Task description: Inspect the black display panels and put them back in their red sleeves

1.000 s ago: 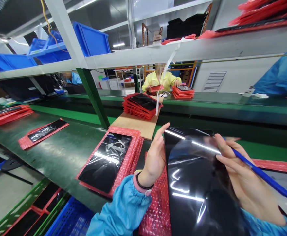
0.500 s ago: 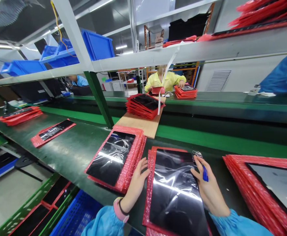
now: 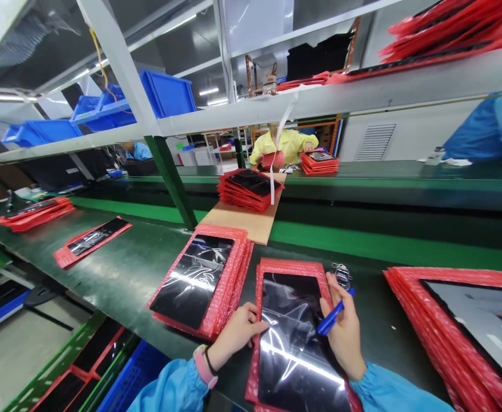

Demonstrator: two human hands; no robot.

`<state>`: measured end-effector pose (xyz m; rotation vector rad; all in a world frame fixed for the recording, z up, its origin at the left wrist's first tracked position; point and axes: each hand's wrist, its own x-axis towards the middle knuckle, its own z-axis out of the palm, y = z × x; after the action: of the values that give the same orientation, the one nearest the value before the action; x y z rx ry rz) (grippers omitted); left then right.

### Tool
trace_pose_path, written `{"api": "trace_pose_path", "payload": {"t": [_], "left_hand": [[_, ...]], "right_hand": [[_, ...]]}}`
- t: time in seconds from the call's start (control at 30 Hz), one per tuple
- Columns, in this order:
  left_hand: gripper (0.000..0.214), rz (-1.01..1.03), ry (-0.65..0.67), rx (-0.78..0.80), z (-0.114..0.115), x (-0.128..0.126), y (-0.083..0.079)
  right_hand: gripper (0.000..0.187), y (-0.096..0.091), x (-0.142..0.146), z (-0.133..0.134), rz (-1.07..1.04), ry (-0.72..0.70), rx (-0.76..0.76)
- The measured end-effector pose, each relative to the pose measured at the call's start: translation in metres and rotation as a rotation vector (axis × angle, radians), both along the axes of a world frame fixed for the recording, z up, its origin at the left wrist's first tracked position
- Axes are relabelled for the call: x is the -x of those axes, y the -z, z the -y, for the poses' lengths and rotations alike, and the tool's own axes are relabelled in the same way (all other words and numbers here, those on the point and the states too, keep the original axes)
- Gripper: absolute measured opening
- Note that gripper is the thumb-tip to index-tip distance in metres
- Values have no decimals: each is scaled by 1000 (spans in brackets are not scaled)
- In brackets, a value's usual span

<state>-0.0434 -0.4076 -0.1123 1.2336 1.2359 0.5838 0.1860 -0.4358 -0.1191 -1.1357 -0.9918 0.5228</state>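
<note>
A black glass screen panel [image 3: 297,332] under clear film lies on a stack of red bubble-wrap bags [image 3: 287,265] in front of me. My left hand [image 3: 240,327] is closed at the stack's left edge, thumb on the panel's border and fingers curled at the red wrap; its fingertips are partly hidden. A blue pen-like tool [image 3: 336,312] sits between the fingers of my right hand [image 3: 346,335], which rests along the panel's right edge. Just beyond those fingertips lie small metal clips [image 3: 341,276].
Beside my left hand stands another bag stack with a black panel [image 3: 194,280]. A taller stack [image 3: 443,337] is at right. Across the bench, a person in yellow [image 3: 283,146] handles red bags. Overhead runs a white shelf [image 3: 251,106]; a blue crate [image 3: 130,377] sits below.
The panel has shifted towards me, showing more red wrap above it. My left hand has closed onto the left edge. The blue tool has swung out and shows more of its length.
</note>
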Motion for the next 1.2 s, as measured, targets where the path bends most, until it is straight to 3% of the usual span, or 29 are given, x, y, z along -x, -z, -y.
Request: {"api": "trace_pose_path", "payload": {"t": [0.1,0.17,0.3,0.47,0.57,0.7,0.9,1.03,1.2], "left_hand": [[42,-30,12,0,-6,-2,5],[45,-29,10,8,-9,-3,5],[43,7,6,53,-10,-2,-3],[31,72,-3,102,-6,-2,-26],[22,139,-33,74,-4,-7,-38],[15,242,-98,18,-2,-21,-43],[44,319,-56,-18,-7,-33,-55],[42,296,-49,-94,-17,-8,-82],[55,255,-149,-178,-35,71,-114]], "right_hand": [[42,-10,-35,-22,12,139,-43],[45,-11,-63,-41,-3,179,14],[28,1,-101,-66,-29,56,233],[26,10,-103,-68,-65,-18,307],[27,10,-99,-65,-95,11,268],[30,8,-97,-60,-138,64,188],[29,14,-100,-60,-144,122,112],[29,20,-103,-60,-117,164,75],[34,15,-94,-47,-71,248,30]]}}
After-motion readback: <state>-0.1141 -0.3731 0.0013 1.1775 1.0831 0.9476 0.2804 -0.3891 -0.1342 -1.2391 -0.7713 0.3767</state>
